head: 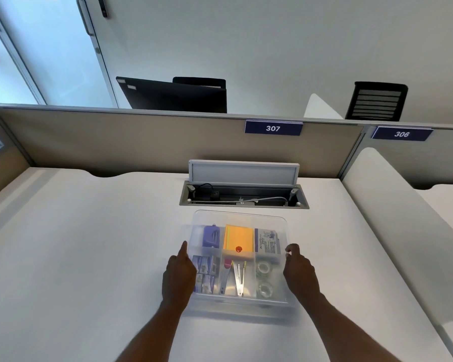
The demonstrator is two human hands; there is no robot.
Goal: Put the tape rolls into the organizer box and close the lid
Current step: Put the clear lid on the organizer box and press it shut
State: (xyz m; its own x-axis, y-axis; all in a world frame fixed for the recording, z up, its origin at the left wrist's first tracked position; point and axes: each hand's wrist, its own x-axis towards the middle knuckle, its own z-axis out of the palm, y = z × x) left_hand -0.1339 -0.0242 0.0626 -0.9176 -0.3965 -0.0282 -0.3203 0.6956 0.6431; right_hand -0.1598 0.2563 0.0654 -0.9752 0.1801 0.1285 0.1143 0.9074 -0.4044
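A clear organizer box (pixel 242 308) sits on the white desk in front of me. Two clear tape rolls (pixel 263 278) lie one behind the other in its near right compartment. A translucent lid (pixel 239 217) lies over the box, its far edge rounded and slightly hazy. My left hand (pixel 179 276) grips the lid's left side, with the fingers pointing away from me. My right hand (pixel 300 273) grips the lid's right side. Through the lid I see an orange pad, a purple item, a printed packet, metal clips and small blue packets.
An open cable hatch (pixel 243 194) with its flap raised lies in the desk just behind the box. A beige partition (pixel 141 137) with labels 307 and 306 closes off the back. A white divider (pixel 392 226) stands at the right.
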